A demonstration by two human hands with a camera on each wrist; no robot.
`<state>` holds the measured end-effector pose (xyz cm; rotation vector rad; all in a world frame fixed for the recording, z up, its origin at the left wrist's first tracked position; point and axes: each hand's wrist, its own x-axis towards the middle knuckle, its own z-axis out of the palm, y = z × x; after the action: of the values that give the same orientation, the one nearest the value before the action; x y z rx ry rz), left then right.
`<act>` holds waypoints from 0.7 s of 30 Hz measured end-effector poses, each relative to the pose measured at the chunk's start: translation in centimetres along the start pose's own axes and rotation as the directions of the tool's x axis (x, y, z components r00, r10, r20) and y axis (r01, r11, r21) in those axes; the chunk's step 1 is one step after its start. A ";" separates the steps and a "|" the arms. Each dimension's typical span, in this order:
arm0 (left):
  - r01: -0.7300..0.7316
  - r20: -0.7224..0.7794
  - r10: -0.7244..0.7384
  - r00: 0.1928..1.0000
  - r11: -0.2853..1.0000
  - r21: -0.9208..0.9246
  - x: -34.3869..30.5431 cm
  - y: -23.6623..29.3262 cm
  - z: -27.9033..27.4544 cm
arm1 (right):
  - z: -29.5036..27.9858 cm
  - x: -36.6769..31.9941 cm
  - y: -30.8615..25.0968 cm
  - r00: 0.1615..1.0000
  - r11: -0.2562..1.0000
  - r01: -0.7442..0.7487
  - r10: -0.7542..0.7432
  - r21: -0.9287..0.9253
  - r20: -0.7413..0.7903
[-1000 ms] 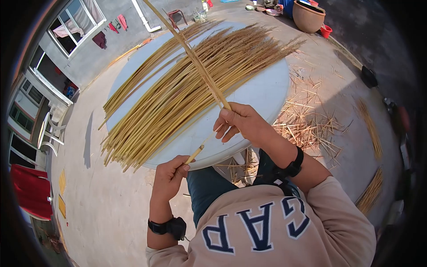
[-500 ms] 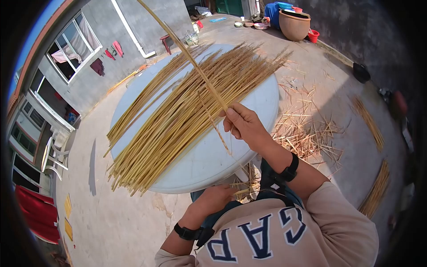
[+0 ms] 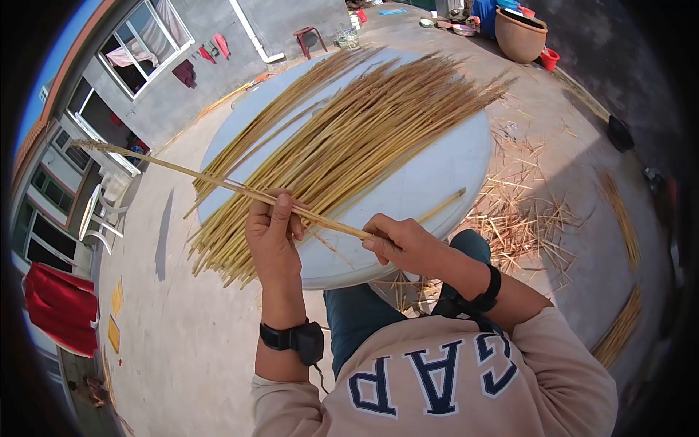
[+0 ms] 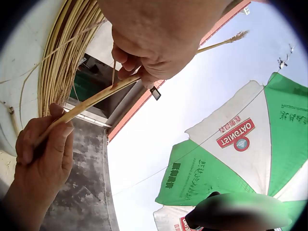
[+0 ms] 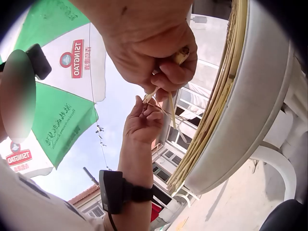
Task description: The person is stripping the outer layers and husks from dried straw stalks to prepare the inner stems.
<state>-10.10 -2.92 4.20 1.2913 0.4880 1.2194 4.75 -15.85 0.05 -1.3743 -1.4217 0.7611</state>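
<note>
A long dry yellow stalk (image 3: 196, 173) with a feathery seed head slants across the near left of the round table. My left hand (image 3: 275, 229) grips it partway along, thumb on top. At its thick end, my right hand (image 3: 404, 244) pinches it with thumb and fingers. A short stalk piece (image 3: 444, 204) shows beyond the right hand, over the tabletop. In the right wrist view, a cut stalk end (image 5: 182, 55) pokes out of the right fist. Below the long stalk hangs a thin dry strip (image 3: 331, 244). Several stalks (image 3: 335, 138) lie in a thick row on the table.
The pale round table (image 3: 444, 164) stands before my knees. Peeled scraps (image 3: 528, 218) litter the ground to the right, near two stalk bundles (image 3: 619, 324). A clay pot (image 3: 520, 36) stands at the back right. A green and white umbrella (image 4: 226, 163) spreads overhead.
My left hand went down to my lap with a short stalk piece, then came up onto the long stalk. The long stalk swung down leftward, and my right hand moved lower and nearer.
</note>
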 end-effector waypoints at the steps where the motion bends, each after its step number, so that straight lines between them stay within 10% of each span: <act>1: 0.025 -0.003 -0.025 1.000 0.996 -0.085 0.0 -0.7 -0.5 | 0.2 0.0 0.1 0.999 0.999 0.022 -0.024 -0.046 -0.028; 4: 0.044 -0.012 -0.046 0.999 0.995 -0.088 -0.5 -1.7 -0.9 | 0.3 0.0 1.1 0.996 0.961 0.070 -0.084 -0.267 -0.040; 11: 0.036 -0.022 -0.039 0.999 0.992 -0.120 -1.4 -2.2 -1.2 | 1.1 0.1 1.3 0.995 0.986 -0.095 0.092 -0.137 -0.027; 13: 0.030 -0.065 -0.038 0.997 0.993 -0.114 -1.6 -2.3 -1.3 | 1.5 0.1 1.7 0.987 0.954 0.123 -0.147 -0.273 -0.071; 21: -0.009 -0.063 0.004 0.998 0.997 -0.074 -2.7 -2.2 -0.8 | 2.4 0.4 1.6 0.963 0.884 0.209 -0.261 -0.419 -0.071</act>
<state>-10.85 -4.54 1.11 1.1957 0.4796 1.2750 3.16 -14.78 -2.11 -1.4926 -1.6704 0.2161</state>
